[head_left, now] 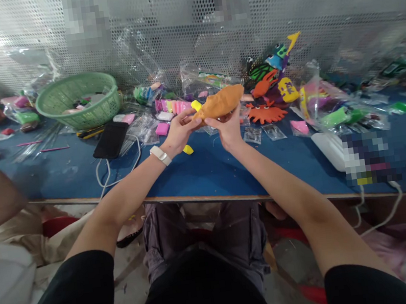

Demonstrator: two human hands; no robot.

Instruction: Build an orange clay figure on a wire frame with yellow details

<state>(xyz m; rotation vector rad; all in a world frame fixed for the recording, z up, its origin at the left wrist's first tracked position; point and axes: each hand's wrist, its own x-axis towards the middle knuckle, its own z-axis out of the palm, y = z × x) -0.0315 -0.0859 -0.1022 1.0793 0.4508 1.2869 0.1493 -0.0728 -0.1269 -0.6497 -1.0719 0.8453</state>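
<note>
An orange-brown modelling clay figure (223, 101), long and lumpy, is held up above the blue table. My left hand (181, 134) grips its left end, the thumb pressed to the clay and the fingers curled. Under the middle and right part, my right hand (230, 128) supports it, thumb in front and the other fingers mostly hidden behind. A small yellow clay piece (196, 105) shows at the figure's left end, by my left fingertips; whether it is stuck on is unclear. Below my hands, another yellow clay bit (188, 149) lies on the table.
A green basket (80, 115), a black phone-like device (111, 140) with a white cable and pink clay blocks (162, 129) are to the left. Orange crab figures (267, 113), bagged clay and a white device (330, 151) are to the right. Behind stands a perforated metal panel (156, 10). People sit on both sides.
</note>
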